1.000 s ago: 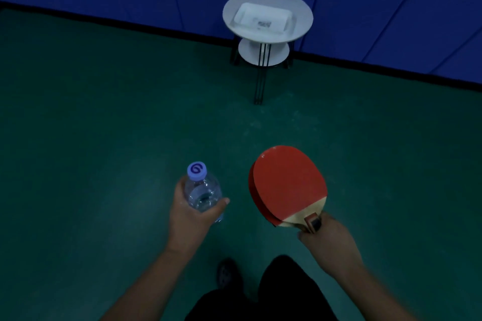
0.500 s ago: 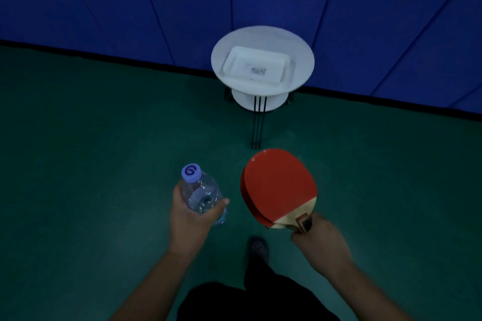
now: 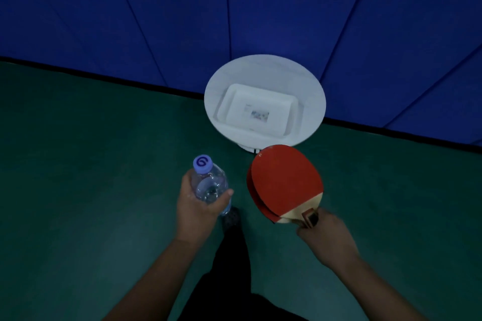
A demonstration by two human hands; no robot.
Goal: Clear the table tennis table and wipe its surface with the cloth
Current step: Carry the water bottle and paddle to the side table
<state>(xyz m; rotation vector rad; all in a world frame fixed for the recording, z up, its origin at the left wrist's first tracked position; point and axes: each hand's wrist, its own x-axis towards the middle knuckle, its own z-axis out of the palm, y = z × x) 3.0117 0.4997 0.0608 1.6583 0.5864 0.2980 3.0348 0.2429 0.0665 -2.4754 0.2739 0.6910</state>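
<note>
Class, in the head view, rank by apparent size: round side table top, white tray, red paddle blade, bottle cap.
1. Round side table top
2. White tray and red paddle blade: similar; the paddle is nearer, so unranked
3. Bottle cap

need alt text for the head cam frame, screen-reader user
A person's left hand grips a clear water bottle and the right hand holds red table tennis paddles by the handle. Ahead on the green floor, a round white side table carrying a white tray stands against a blue wall.
</note>
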